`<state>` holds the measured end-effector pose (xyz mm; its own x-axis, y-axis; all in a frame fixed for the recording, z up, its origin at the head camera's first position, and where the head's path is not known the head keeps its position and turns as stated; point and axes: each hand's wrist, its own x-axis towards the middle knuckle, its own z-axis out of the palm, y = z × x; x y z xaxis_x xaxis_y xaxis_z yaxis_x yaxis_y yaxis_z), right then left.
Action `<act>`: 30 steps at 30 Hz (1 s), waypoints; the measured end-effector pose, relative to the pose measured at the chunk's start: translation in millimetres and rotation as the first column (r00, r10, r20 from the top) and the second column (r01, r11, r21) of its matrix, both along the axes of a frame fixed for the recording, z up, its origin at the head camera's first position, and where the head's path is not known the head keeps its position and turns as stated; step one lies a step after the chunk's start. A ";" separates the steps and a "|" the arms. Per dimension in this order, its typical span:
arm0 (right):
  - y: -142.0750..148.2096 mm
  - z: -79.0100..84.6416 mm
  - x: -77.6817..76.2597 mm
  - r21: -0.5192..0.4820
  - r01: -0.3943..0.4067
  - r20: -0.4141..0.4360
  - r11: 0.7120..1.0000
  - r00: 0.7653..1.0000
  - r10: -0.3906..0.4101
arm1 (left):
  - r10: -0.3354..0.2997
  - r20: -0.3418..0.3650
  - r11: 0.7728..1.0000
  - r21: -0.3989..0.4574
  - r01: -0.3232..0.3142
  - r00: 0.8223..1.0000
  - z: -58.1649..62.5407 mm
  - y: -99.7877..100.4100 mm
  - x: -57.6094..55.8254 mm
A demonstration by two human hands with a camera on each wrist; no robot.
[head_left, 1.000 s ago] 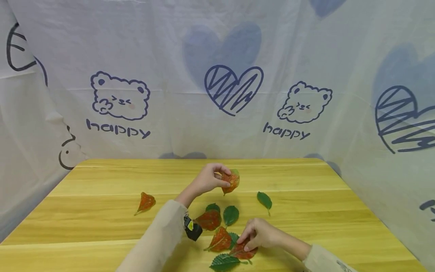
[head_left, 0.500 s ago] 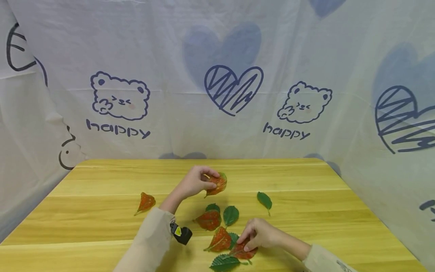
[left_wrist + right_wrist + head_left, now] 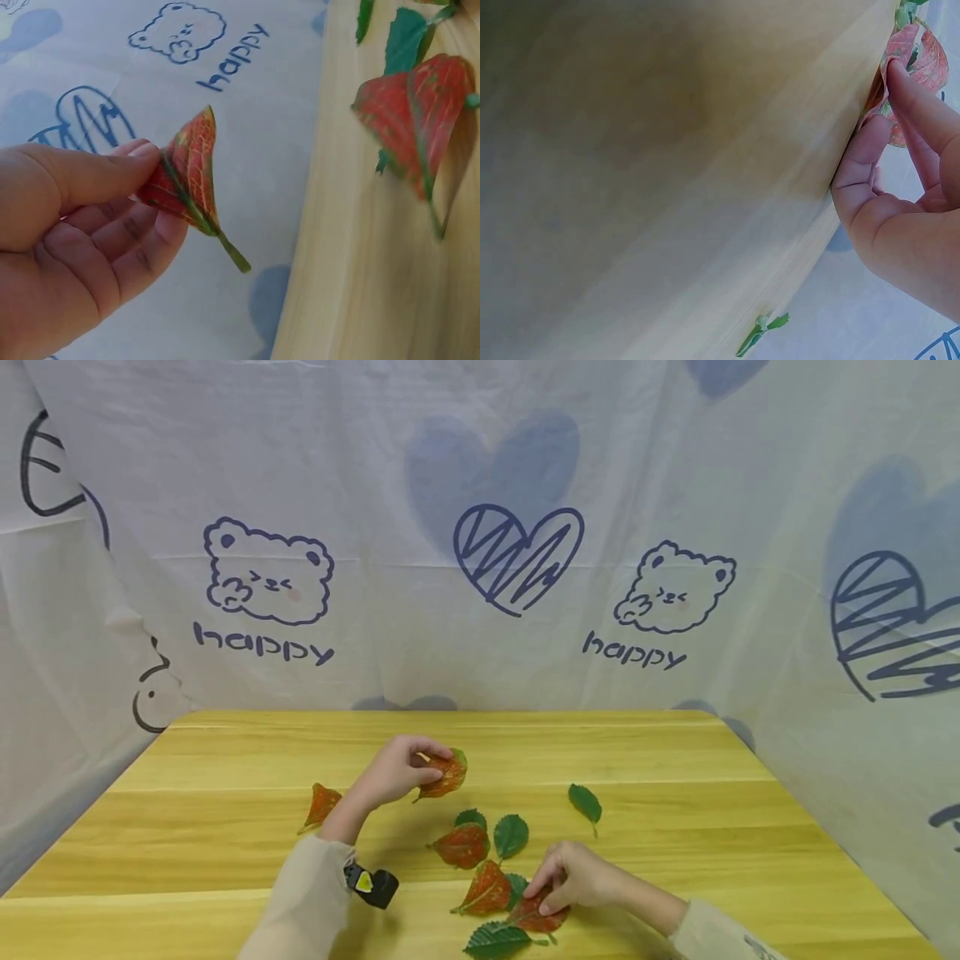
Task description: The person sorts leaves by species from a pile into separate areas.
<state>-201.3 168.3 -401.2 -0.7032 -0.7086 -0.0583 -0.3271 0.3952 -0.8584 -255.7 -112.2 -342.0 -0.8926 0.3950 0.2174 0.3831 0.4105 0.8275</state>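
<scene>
Took a broad, dark-red leaf (image 3: 462,846) with a green stem, lying flat on the pale yellow wooden worktop (image 3: 660,752), as landmark. Pinched a thin, green-edged, red-orange leaf (image 3: 447,776) between thumb and fingers in the grip of the left hand (image 3: 396,768), clear of the worktop, beyond the landmark leaf and slightly to its left. Grasped a mottled red leaf (image 3: 542,917) between thumb and curled fingers in the grip of the right hand (image 3: 579,874), low at the worktop, nearer the person than the landmark leaf and to its right. Saw a pointed orange-red leaf (image 3: 322,803) well to the landmark leaf's left, partly hidden by the left forearm. Noted a toothed green leaf (image 3: 471,817) half hidden at the landmark leaf's far edge, a rounded green leaf (image 3: 511,836) just beside it on the right, and an oval green leaf (image 3: 585,803) well to its right and farther off. Found a speckled orange-and-red leaf (image 3: 486,889) on the landmark leaf's near side, and a serrated dark green leaf (image 3: 495,941) even nearer. Saw a white cloth (image 3: 390,635), printed with blue hearts and bears, far beyond the landmark leaf.
</scene>
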 end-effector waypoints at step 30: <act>0.6 -1.8 -1.3 -0.012 -0.002 0.019 1.000 1.000 0.002 | 0.230 -0.035 0.946 -0.225 -0.232 0.972 -17.9 -66.2 5.9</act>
